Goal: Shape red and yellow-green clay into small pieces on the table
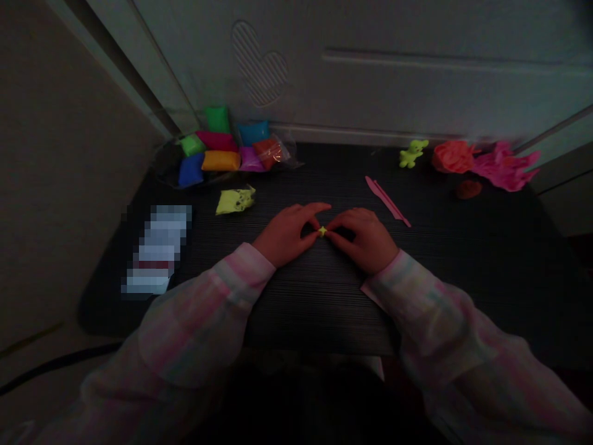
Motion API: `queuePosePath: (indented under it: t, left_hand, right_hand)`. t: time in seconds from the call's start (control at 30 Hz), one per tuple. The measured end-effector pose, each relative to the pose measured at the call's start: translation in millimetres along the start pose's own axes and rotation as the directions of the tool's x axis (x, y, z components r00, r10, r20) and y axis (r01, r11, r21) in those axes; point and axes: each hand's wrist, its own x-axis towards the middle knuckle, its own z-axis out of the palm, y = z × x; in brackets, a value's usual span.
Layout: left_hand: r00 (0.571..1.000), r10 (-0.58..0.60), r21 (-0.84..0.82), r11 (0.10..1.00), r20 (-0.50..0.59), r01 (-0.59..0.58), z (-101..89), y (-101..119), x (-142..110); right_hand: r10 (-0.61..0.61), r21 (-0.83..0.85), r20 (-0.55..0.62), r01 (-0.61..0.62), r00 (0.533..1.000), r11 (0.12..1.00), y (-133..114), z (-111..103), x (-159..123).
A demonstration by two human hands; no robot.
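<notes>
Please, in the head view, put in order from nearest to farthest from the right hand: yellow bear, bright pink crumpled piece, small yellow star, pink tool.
From the right hand:
1. Small yellow star: at its fingertips.
2. Pink tool: just beyond the hand.
3. Yellow bear: farther back, toward the right.
4. Bright pink crumpled piece: far right.

The tiny bright-yellow piece (322, 231) is star-like, with short points, 1 towards 12 o'clock. It sits pinched between fingertips, the left hand (287, 235) at its 9 o'clock, the right hand (364, 238) at 3 o'clock.
</notes>
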Motion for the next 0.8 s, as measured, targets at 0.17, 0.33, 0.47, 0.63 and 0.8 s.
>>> queuePosePath:
  t: [0.17, 0.33, 0.47, 0.63, 0.8]
  left_hand:
    - [1.0, 0.007, 0.015, 1.0, -0.02, -0.007, 0.4, 0.9, -0.5]
    - [1.0, 0.019, 0.017, 1.0, -0.019, -0.018, 0.8, 0.5, -0.9]
    - [1.0, 0.01, 0.002, 1.0, -0.022, -0.01, 0.4, 0.7, -0.9]
    - [1.0, -0.018, -0.04, 0.999, -0.014, 0.017, -0.4, 2.2, -1.1]
    - [0.999, -0.038, -0.083, 0.996, -0.011, 0.037, -0.4, 2.0, -1.7]
  right_hand:
    - [-0.004, -0.005, -0.008, 0.004, 1.0, 1.0, 1.2, 1.4, 0.0]
    - [-0.008, -0.002, -0.013, 0.008, 1.0, 1.0, 1.3, 1.4, -0.4]
    - [-0.003, -0.009, -0.007, 0.003, 1.0, 1.0, 0.5, 0.7, -0.4]
    - [-0.008, -0.017, 0.001, 0.008, 1.0, 1.0, 0.5, 0.6, -0.2]
    - [-0.001, -0.024, 0.001, 0.001, 1.0, 1.0, 0.5, 1.0, -0.3]
